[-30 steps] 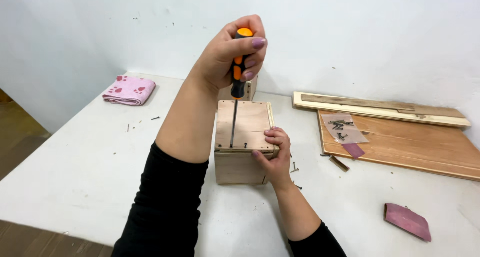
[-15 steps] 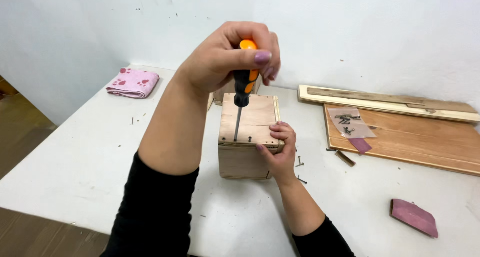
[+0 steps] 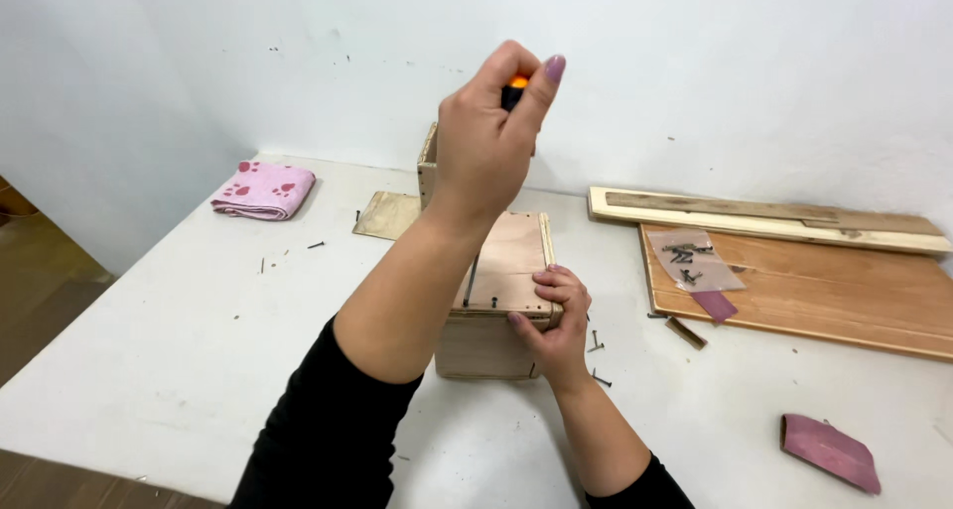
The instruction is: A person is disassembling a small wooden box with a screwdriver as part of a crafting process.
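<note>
While my left hand [image 3: 493, 137] is raised high over the wooden box [image 3: 493, 306], it is clenched around the handle of a screwdriver [image 3: 515, 87], of which only a bit of orange and black shows between the fingers. From that fist the thin shaft runs almost straight down, leaning slightly toward me, and its tip meets the top panel of the box near the front edge, just left of a dark screw head. So the tool's long axis is close to vertical, and the box lies directly below the left hand, not off to either side.

My right hand [image 3: 554, 316] is the nearer one to the box: it is pressed against the front right corner, fingers curled over the top edge and the palm against the side. It grips the box itself and carries nothing else.

On the white table [image 3: 149, 340] a few loose screws [image 3: 596, 355] lie just right of that hand. Farther right is a flat wooden board [image 3: 824, 301] with a small clear bag of screws [image 3: 690, 254] on it, and a pink piece of sandpaper [image 3: 830, 451] sits well apart near the table's front right. A folded pink cloth [image 3: 262, 190] rests far to the left, near the wall.
</note>
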